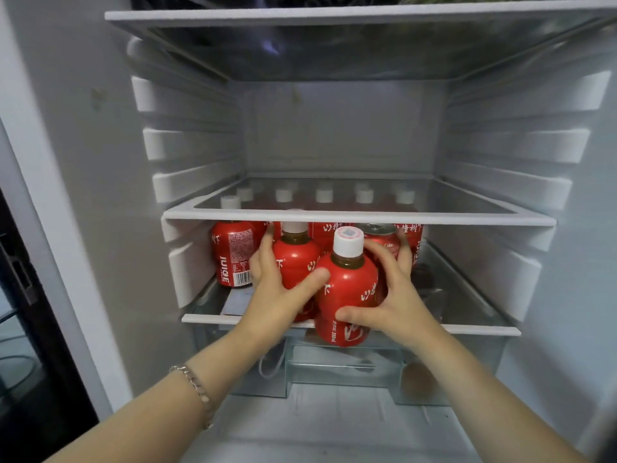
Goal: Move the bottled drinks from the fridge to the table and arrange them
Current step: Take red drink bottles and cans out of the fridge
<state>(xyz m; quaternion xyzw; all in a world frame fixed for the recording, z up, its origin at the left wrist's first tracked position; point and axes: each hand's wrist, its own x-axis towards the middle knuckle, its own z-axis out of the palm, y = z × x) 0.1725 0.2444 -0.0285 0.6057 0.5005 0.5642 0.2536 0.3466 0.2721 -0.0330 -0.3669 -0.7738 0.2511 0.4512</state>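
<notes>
Reaching into an open fridge, a person takes hold of two red bottled drinks with white caps, one to each hand. The right hand curls round the front bottle, thumb across its label and fingers behind it, with the base already past the lip of the lower shelf. The left hand wraps the rear bottle, which stands just beyond and to the left of the right hand's load, the two apparently touching. Both bottles stand upright, caps up, with their long axes vertical beneath the glass shelf close above the fingers. More bottles and a can sit just beyond the fingertips. The pull out looks to run straight back towards the person, front bottle leading.
</notes>
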